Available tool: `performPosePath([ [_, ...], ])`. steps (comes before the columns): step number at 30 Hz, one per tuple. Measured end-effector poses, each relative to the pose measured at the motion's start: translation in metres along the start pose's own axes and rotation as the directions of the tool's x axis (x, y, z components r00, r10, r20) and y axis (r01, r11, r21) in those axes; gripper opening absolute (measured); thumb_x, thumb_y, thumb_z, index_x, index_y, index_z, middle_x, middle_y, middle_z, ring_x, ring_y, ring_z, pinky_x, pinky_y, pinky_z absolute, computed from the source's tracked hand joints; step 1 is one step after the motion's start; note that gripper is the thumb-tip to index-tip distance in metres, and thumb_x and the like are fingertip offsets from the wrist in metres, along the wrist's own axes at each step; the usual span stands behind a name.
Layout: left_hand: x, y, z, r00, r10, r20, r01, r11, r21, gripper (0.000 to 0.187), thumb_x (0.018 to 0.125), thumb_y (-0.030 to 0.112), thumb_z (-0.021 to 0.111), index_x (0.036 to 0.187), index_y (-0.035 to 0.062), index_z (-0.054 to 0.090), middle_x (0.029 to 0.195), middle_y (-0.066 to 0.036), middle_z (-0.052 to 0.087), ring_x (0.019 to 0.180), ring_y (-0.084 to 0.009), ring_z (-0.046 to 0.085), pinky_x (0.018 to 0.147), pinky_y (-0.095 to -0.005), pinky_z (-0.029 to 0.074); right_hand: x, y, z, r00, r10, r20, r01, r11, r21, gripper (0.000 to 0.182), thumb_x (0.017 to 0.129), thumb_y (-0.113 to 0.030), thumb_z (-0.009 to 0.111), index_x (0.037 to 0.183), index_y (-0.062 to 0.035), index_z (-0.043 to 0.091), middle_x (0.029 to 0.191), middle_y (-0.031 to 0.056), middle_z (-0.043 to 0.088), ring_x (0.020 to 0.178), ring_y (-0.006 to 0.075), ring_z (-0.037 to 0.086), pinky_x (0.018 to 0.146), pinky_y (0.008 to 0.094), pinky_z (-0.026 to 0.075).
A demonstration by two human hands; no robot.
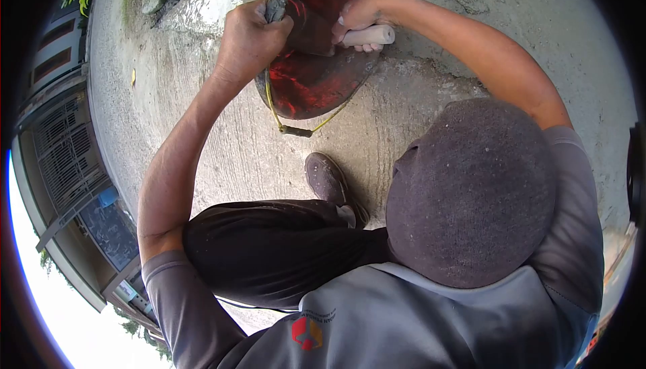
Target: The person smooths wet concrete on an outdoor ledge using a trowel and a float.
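Observation:
My left hand (252, 38) is closed over the thick, dark rim of a bucket (316, 103), which is tipped so its reddish, cement-smeared inside shows. A yellow wire handle (295, 131) with a dark grip hangs from the near side of the bucket. My right hand (356, 22) is wrapped round the pale, round handle of what looks like a trowel (370, 37). Its dark, flat blade reaches inside the bucket; whether it touches the wall cannot be made out. Some grey residue coats the fingers of my right hand.
Wet grey concrete (531, 26) spreads at the far right, beside rougher, ridged pavement (182, 100). A shoe (326, 174) is planted below the bucket. A dark knitted cap (471, 194) blocks much of the right side. Buildings with a gate (64, 147) line the left.

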State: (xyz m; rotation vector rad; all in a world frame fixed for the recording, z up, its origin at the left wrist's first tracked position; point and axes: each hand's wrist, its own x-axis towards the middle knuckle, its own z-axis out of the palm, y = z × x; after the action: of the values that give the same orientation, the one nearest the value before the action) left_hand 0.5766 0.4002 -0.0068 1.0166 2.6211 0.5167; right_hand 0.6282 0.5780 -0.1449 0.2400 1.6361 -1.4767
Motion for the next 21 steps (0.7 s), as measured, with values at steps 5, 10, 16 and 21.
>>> performPosePath([
  [5,0.006,0.007,0.008,1.000,0.003,0.005,-0.003,0.999,0.038,0.022,0.079,0.018,0.064,0.082,-0.0030,0.065,0.065,-0.019,0.066,0.063,-0.0289,0.069,0.063,-0.0395,0.054,-0.030,-0.013,0.034,0.995,-0.051,0.087,0.052,0.999,-0.007,0.036,0.092,-0.033,0.061,0.097,0.0023,0.062,0.074,0.0154,0.063,0.052,0.0231,0.062,0.044,0.0369,0.052],
  [10,0.016,0.005,0.008,0.999,0.034,-0.024,-0.033,0.999,0.012,0.022,0.080,0.018,0.063,0.075,-0.0035,0.061,0.056,-0.011,0.059,0.054,-0.0168,0.058,0.055,-0.0357,0.048,-0.042,0.025,0.006,0.965,-0.168,-0.202,0.068,0.902,-0.427,0.030,0.087,-0.028,0.060,0.094,0.0012,0.065,0.063,0.0109,0.060,0.047,0.0212,0.062,0.041,0.0350,0.050],
  [16,0.023,-0.003,-0.001,0.999,0.011,-0.030,-0.012,0.999,-0.044,0.023,0.078,0.018,0.063,0.074,-0.0046,0.061,0.055,-0.012,0.058,0.054,-0.0179,0.059,0.056,-0.0365,0.050,-0.121,0.027,-0.003,0.994,-0.032,-0.105,-0.040,0.785,-0.619,0.029,0.085,-0.028,0.059,0.092,-0.0021,0.068,0.060,0.0082,0.058,0.046,0.0203,0.061,0.041,0.0351,0.050],
  [21,0.032,0.001,0.002,0.998,0.009,-0.067,-0.009,1.000,-0.001,0.020,0.074,0.015,0.062,0.076,-0.0051,0.064,0.059,-0.021,0.063,0.058,-0.0310,0.068,0.059,-0.0396,0.054,-0.094,0.028,-0.018,0.938,-0.198,-0.286,-0.054,0.729,-0.682,0.030,0.082,-0.026,0.060,0.091,0.0012,0.066,0.064,0.0168,0.061,0.054,0.0286,0.064,0.051,0.0419,0.051],
])
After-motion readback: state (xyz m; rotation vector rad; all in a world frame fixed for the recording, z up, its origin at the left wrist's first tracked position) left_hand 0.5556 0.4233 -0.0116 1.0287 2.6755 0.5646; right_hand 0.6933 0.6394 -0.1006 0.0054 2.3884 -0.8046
